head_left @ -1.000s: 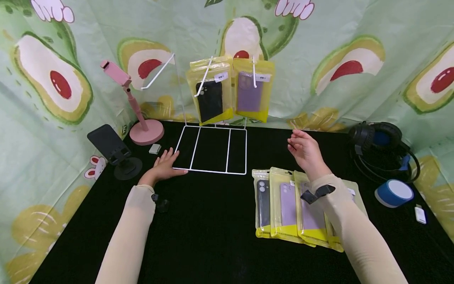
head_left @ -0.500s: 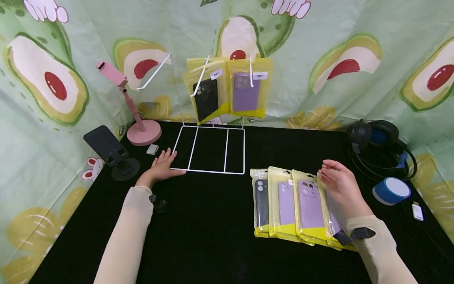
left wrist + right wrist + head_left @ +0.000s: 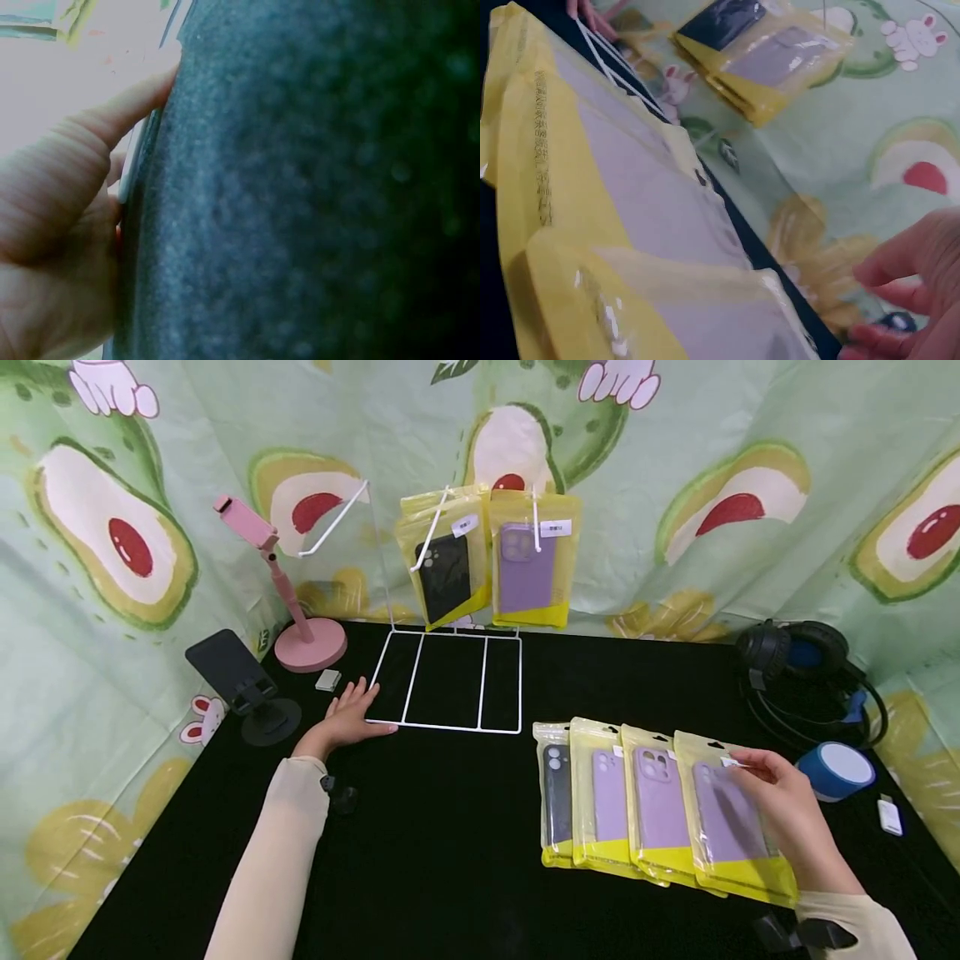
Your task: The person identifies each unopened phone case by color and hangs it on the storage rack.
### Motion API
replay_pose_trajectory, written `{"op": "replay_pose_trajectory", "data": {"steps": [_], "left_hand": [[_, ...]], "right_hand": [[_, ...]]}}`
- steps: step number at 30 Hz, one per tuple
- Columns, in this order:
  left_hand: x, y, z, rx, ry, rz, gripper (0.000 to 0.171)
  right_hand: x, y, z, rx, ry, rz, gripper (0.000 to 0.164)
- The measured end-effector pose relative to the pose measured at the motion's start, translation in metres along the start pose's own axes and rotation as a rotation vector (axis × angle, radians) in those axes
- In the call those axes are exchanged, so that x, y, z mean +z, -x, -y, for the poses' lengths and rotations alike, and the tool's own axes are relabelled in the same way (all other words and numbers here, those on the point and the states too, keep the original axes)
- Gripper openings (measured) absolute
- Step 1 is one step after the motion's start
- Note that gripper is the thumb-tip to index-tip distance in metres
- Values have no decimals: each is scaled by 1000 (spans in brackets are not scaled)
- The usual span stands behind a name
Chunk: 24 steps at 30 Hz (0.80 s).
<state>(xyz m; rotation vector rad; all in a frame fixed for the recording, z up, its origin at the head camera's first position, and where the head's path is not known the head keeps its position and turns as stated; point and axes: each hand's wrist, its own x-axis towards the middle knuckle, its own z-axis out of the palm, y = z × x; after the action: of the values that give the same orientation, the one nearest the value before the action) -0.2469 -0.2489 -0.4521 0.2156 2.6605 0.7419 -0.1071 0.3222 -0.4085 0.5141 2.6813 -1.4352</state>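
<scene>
My left hand rests with fingers spread at the front left corner of the white wire rack. The left wrist view shows its thumb lying along the rack's wire. My right hand is over the right edge of the rightmost phone case packet, fingers loosely bent near its label. In the right wrist view a gap shows between the fingertips and that packet. Further yellow packets with a lilac case, another lilac case and a dark case overlap in a row to its left.
Packets with a black case and a purple case hang on the rack's hooks; the left hook is bare. Around stand a pink stand, black phone stand, headphones, blue round object and white USB stick.
My right hand has moved from beside the rack, down and right, to the rightmost packet, uncovering the packets it hid. My left hand stays at the rack's corner.
</scene>
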Motion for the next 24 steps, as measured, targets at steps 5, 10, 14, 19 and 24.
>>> {"op": "replay_pose_trajectory", "data": {"steps": [5,10,14,19,24], "left_hand": [[0,-2,-2,-4,5,13,96],[-1,-3,-1,-20,-8,9,96],[-1,-2,-2,-21,-11,9,96],[-1,-2,-3,-17,-4,9,95],[0,-2,-1,-17,-3,12,95]], "right_hand": [[-14,-13,-58,0,116,-38,66],[-27,-16,-69,51,205,105,80],[-29,1,-40,127,249,208,84],[-21,4,-34,110,262,163,74],[-15,-2,-38,102,259,140,63]]}}
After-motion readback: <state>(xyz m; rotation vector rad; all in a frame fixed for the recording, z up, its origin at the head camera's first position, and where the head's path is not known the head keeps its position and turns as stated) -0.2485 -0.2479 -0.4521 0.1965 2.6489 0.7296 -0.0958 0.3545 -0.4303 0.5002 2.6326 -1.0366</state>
